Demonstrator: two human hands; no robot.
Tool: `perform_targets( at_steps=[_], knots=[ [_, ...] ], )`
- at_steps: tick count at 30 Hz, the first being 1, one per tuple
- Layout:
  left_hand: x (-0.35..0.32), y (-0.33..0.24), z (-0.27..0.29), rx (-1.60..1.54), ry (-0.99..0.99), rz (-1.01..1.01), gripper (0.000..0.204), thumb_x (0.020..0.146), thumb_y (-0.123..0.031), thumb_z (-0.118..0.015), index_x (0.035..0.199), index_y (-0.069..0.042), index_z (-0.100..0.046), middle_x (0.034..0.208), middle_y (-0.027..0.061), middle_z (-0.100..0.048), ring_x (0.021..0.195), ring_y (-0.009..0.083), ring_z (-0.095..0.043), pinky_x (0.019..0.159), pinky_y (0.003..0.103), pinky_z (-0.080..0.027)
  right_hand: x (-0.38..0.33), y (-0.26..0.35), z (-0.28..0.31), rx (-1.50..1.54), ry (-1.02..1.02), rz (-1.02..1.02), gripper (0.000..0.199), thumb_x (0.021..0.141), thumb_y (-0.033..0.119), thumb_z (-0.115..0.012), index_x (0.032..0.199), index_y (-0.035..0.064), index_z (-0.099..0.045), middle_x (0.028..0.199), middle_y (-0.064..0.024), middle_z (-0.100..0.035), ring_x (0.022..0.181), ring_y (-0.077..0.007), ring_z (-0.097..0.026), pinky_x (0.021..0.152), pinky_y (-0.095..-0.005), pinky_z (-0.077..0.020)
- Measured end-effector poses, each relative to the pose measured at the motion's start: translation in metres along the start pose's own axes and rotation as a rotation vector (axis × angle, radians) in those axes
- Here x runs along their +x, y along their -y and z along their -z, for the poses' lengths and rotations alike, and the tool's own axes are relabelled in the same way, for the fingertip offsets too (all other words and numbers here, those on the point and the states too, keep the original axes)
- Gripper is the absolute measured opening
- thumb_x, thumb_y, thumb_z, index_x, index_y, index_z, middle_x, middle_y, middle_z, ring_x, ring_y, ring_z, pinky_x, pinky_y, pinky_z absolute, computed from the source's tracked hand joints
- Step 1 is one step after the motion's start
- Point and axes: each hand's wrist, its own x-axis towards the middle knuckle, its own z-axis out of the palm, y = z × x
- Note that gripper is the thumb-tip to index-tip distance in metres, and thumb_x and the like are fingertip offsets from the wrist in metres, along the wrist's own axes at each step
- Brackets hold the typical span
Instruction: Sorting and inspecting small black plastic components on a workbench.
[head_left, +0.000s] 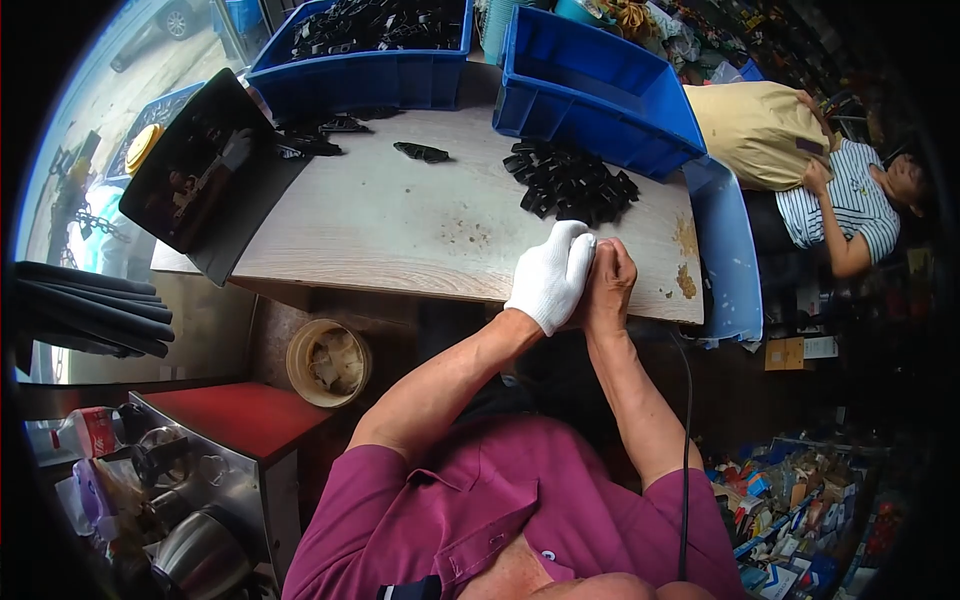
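Both hands meet over the near side of the table (370, 225): the left hand (550, 278), in a white glove, and the bare right hand (608, 285) press close together with fingers curled. Whether they hold some piece between them, I cannot tell, because the fingers hide it. Just beyond the hands lies the pile of black pieces (575, 185), on the table before a blue bin (590, 132); one black piece (422, 152) lies apart, to the left. To work well here, I think it is better to let one hand hold steady while the other does the fine movement, and to stay above the table, so that a slipped piece does not drop over the edge.
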Motion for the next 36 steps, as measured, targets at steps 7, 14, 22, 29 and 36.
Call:
perform_targets(
  at_steps=[7, 14, 22, 29, 36],
  knots=[
    [0.043, 0.027, 0.088, 0.619, -0.247, -0.502, 0.025, 0.083, -0.012, -0.063, 0.108, -0.009, -0.063, 0.109, 0.0124, -0.062, 0.103, 0.0364, -0.058, 0.082, 0.043, -0.051, 0.004, 0.021, -0.001, 0.398, -0.033, -0.464, 0.035, 0.095, 0.027, -0.052, 0.066, 0.0129, -0.041, 0.050, 0.0014, -0.033, 0.043, -0.0135, -0.038, 0.048, -0.0419, -0.0534],
    [0.102, 0.086, 0.176, 1.213, -0.254, -0.411, 0.019, 0.082, -0.015, -0.063, 0.100, -0.014, -0.064, 0.098, 0.0080, -0.067, 0.092, 0.0311, -0.063, 0.075, 0.045, -0.050, 0.088, 0.026, 0.070, 0.389, -0.546, -0.398, 0.033, 0.095, 0.039, -0.054, 0.082, 0.0115, -0.042, 0.050, -0.0039, -0.030, 0.048, -0.0191, -0.043, 0.060, -0.0549, -0.0592],
    [0.085, 0.069, 0.145, 1.108, -0.085, -0.536, 0.011, 0.084, -0.014, -0.063, 0.095, -0.014, -0.065, 0.089, 0.0085, -0.066, 0.084, 0.0322, -0.063, 0.069, 0.044, -0.050, 0.087, 0.003, 0.072, 0.128, -0.280, -0.371, 0.039, 0.083, 0.025, -0.079, 0.108, 0.0038, -0.058, 0.057, -0.0023, -0.049, 0.041, -0.0115, -0.047, 0.046, -0.0379, -0.0596],
    [0.075, 0.053, 0.141, 1.076, 0.025, -0.526, 0.013, 0.085, -0.016, -0.064, 0.097, -0.012, -0.066, 0.086, 0.0109, -0.066, 0.084, 0.0327, -0.063, 0.070, 0.045, -0.050, 0.098, 0.004, 0.032, -0.251, 0.022, -0.410, 0.050, 0.076, 0.023, -0.084, 0.114, 0.0067, -0.058, 0.068, -0.0021, -0.057, 0.040, -0.0082, -0.041, 0.044, -0.0292, -0.0518],
    [0.073, 0.051, 0.140, 0.964, -0.069, -0.512, 0.022, 0.085, -0.024, -0.069, 0.103, -0.010, -0.068, 0.092, 0.0117, -0.069, 0.087, 0.0330, -0.064, 0.075, 0.044, -0.050, 0.099, -0.013, 0.025, -0.404, -0.069, -0.286, 0.030, 0.083, 0.029, -0.076, 0.095, 0.0035, -0.066, 0.074, -0.0005, -0.054, 0.054, -0.0100, -0.048, 0.038, -0.0259, -0.0455]
  ],
)
